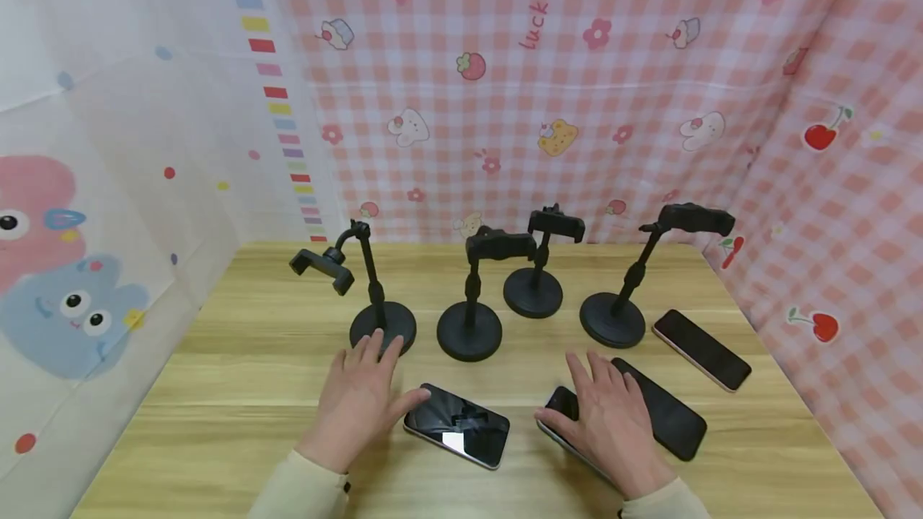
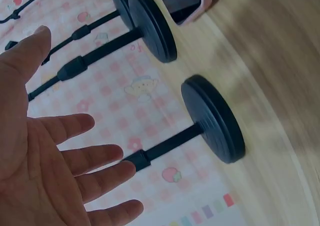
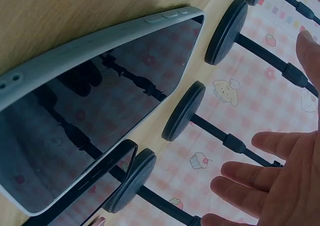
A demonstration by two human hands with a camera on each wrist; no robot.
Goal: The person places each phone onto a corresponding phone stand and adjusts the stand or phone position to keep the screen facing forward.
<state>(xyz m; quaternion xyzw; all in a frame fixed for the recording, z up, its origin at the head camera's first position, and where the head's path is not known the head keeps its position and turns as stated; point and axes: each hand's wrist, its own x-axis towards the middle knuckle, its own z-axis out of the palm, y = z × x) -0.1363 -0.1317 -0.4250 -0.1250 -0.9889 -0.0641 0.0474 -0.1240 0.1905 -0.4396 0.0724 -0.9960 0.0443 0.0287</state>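
My left hand (image 1: 360, 403) is spread with straight fingers and holds nothing. In the head view its thumb overlaps the corner of a smartphone (image 1: 469, 428) that lies face up, and its fingertips overlap the round base of the left phone stand (image 1: 371, 263). The left wrist view shows this palm (image 2: 45, 171) raised, apart from the stands. My right hand (image 1: 616, 427), also spread and holding nothing, is over a light-edged smartphone (image 3: 115, 100), partly hiding it in the head view. A black smartphone (image 1: 667, 415) lies just right of that hand.
Three more black phone stands stand behind: a middle one (image 1: 472, 295), a rear one (image 1: 537, 267) and a right one (image 1: 627, 287). Another smartphone (image 1: 703, 349) lies near the right edge of the wooden table (image 1: 216, 399). A checked cloth (image 1: 447, 38) hangs behind.
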